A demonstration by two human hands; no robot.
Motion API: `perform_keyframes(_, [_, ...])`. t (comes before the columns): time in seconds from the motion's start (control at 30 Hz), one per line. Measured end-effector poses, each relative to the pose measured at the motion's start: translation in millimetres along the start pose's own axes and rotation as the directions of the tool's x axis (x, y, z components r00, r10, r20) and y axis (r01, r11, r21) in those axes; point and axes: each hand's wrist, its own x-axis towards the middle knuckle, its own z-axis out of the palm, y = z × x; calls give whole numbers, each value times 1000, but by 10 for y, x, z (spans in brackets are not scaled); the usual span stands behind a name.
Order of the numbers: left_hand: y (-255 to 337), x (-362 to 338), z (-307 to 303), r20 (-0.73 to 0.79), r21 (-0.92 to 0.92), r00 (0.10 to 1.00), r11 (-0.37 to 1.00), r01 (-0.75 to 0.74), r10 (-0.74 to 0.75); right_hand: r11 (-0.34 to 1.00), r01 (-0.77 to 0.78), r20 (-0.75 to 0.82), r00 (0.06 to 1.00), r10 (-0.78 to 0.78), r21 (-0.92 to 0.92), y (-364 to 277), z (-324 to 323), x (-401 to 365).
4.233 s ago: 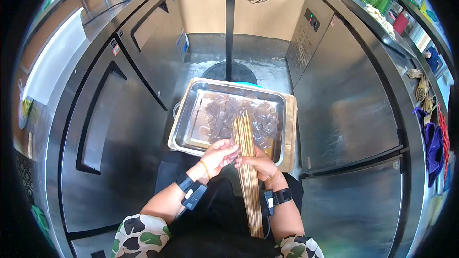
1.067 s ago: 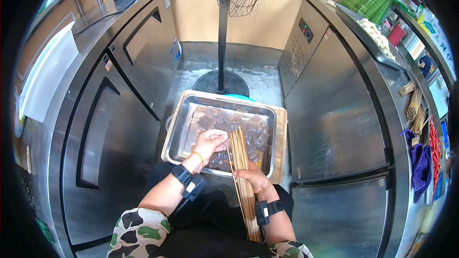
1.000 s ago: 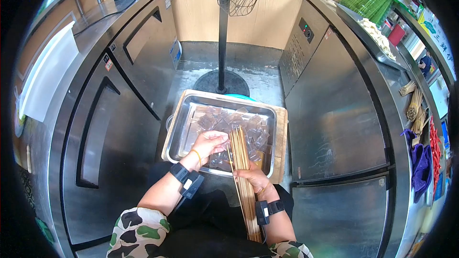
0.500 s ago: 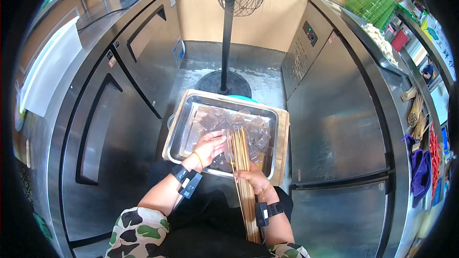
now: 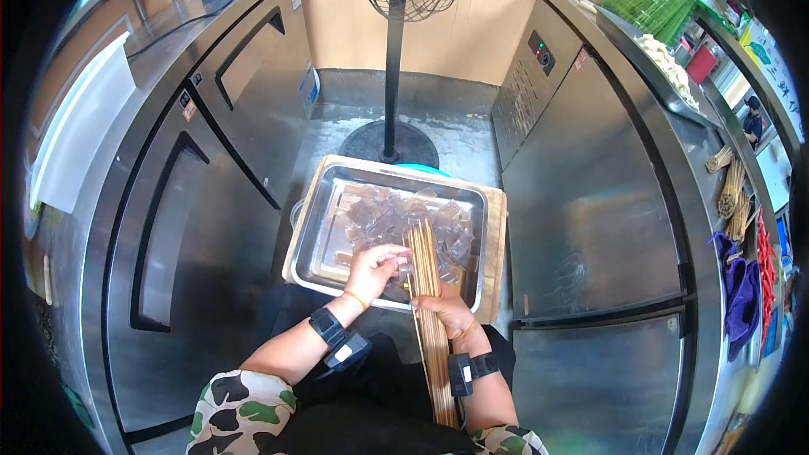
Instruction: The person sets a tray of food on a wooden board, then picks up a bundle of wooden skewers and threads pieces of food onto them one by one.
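A thick bundle of wooden skewers (image 5: 435, 350) runs from my lap up over the tray, tips pointing away from me. My right hand (image 5: 452, 312) is closed round its middle. Beside the upper part of the bundle, my left hand (image 5: 376, 271) has its fingers pinched on a clear, jelly-like slice, mostly hidden by the fingers. Many similar see-through slices (image 5: 377, 216) lie heaped in the rectangular steel tray (image 5: 307, 232) beneath both hands. Part of the pile is covered by the skewers and my hands.
The tray sits on a wooden board (image 5: 497, 236). Behind it stands a fan on a black pole (image 5: 393, 76) with a round base. Steel cabinets (image 5: 598, 185) flank both sides. On the right counter are a tray of white pieces (image 5: 666, 67), skewer bundles (image 5: 735, 190) and a purple cloth (image 5: 742, 303).
My left hand has curled its fingers in and moved slightly right, close against the skewers. The right hand keeps its hold on the bundle. The whole view has shifted slightly.
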Motion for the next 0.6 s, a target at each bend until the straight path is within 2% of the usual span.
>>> perform_keyframes(0.07, [35,-67,30,-9,-39,1000,999,21,-22,1000,8,-10,1000,-8,11,-6,13,-12])
perform_keyframes(0.17, [135,-96,116,-150,-346,965,925,153,-216,1000,25,-12,1000,-25,11,-4,-10,-17])
perform_keyframes(0.2, [65,-73,100,-176,-268,953,944,195,-247,1000,28,-9,1000,-28,8,5,-13,-13])
perform_keyframes(0.3, [-61,-164,97,-33,-276,976,941,196,-213,999,40,-27,999,-40,-6,4,-18,0])
perform_keyframes(0.43, [-138,-140,122,-97,-268,986,958,107,-137,999,34,-55,998,-36,-29,-8,-10,0])
perform_keyframes(0.5, [-122,-194,114,-59,73,997,997,-35,39,999,25,-63,998,-27,-28,-10,-31,5])
perform_keyframes(0.53, [-80,-235,112,-18,240,993,964,-113,120,999,25,-64,998,-27,-32,-7,-55,16])
perform_keyframes(0.6, [83,-360,119,158,327,981,932,-157,110,999,25,-65,997,-28,-37,1,-101,32])
